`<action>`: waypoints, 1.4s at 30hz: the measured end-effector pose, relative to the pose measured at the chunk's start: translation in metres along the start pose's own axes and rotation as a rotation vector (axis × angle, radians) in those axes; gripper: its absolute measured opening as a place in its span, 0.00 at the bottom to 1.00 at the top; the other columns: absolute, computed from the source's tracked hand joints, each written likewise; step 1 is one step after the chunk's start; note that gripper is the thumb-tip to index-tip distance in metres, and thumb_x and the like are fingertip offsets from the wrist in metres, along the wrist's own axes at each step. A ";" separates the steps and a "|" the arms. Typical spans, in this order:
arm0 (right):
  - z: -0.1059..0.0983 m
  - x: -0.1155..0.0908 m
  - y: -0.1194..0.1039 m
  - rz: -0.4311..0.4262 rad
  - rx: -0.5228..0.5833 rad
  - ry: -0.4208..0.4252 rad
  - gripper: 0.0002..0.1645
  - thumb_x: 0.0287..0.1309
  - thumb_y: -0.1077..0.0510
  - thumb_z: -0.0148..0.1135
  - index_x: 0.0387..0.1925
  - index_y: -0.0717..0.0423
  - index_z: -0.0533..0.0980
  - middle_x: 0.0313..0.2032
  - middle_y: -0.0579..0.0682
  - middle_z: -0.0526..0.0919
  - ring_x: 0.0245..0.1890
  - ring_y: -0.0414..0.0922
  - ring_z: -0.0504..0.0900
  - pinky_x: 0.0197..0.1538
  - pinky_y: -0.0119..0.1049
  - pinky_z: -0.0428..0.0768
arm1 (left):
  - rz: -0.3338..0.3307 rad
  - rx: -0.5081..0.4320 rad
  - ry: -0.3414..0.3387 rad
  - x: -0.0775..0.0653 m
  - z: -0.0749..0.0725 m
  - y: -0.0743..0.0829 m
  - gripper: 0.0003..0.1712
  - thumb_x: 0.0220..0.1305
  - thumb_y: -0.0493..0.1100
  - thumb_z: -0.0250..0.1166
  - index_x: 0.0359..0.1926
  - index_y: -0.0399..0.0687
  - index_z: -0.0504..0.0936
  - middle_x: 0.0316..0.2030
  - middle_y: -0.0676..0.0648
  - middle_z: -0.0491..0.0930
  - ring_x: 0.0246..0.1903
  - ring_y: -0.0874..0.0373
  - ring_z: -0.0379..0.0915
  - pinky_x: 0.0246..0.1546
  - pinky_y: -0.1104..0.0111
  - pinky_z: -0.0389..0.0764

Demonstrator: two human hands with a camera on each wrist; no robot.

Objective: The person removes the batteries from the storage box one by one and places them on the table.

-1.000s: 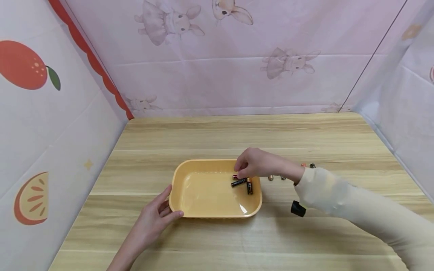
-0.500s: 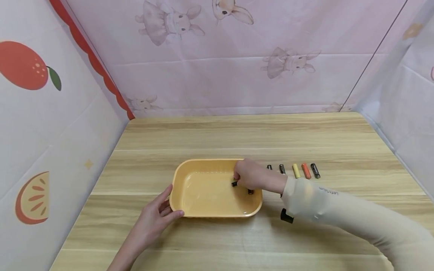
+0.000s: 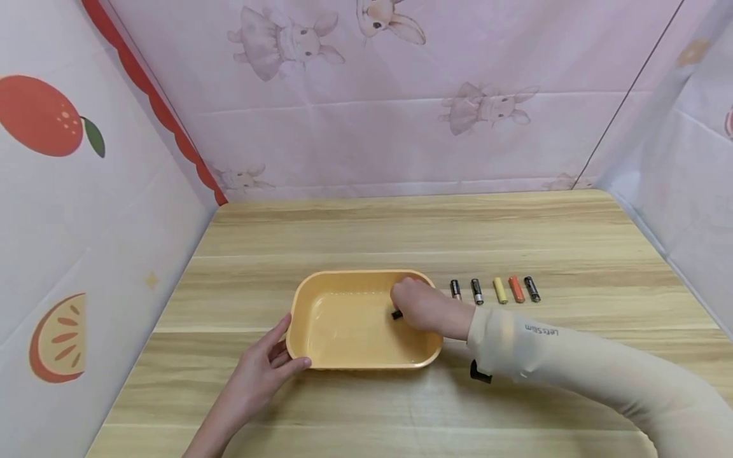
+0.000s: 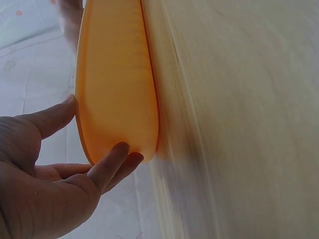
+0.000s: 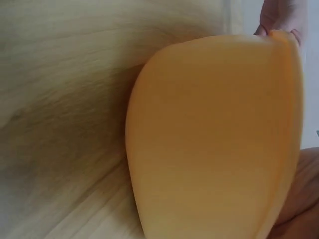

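Note:
A yellow plastic tray (image 3: 343, 331) with rounded corners stands on the table. My left hand (image 3: 258, 378) grips its left end, thumb at the front rim; in the left wrist view the fingers (image 4: 112, 164) bend against the outer wall. Inside the tray's right end is my right hand (image 3: 420, 305), fingers bent downward. A dark battery (image 3: 397, 315) peeks out beside its knuckles; the fingertips and whatever lies under them are hidden. The right wrist view mostly shows the tray's outer wall (image 5: 209, 129).
Right of the tray, several batteries lie in a spaced row: two dark ones with silvery or coppery ends (image 3: 477, 291), a yellow battery (image 3: 501, 290), an orange battery (image 3: 516, 289) and a black battery (image 3: 532, 289). Printed cloth walls (image 3: 366, 146) enclose the wooden table (image 3: 343, 235).
My right hand has gone down into the tray's right end, covering the batteries seen there earlier. The sleeve has shifted left, uncovering the row on the table. The left hand stays put.

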State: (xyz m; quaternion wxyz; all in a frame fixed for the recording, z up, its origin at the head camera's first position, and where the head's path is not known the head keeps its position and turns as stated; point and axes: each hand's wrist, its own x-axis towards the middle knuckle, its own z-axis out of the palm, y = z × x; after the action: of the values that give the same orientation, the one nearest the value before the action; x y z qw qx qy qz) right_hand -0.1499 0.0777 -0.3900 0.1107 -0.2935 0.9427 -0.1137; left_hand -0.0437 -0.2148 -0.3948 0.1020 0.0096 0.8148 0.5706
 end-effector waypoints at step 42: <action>-0.151 -0.080 0.029 0.022 0.658 0.182 0.11 0.70 0.62 0.65 0.51 0.63 0.81 0.40 0.54 0.85 0.39 0.47 0.83 0.42 0.36 0.87 | 0.002 0.022 0.001 0.001 0.001 -0.003 0.51 0.62 0.29 0.73 0.79 0.32 0.54 0.71 0.26 0.63 0.63 0.38 0.74 0.53 0.68 0.85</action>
State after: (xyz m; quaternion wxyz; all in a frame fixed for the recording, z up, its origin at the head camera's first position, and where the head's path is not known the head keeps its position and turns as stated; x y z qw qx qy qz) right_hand -0.1425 0.1699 -0.2438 0.1158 -0.2207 0.8647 -0.4361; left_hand -0.0442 -0.2145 -0.3981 0.1010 0.0113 0.8211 0.5616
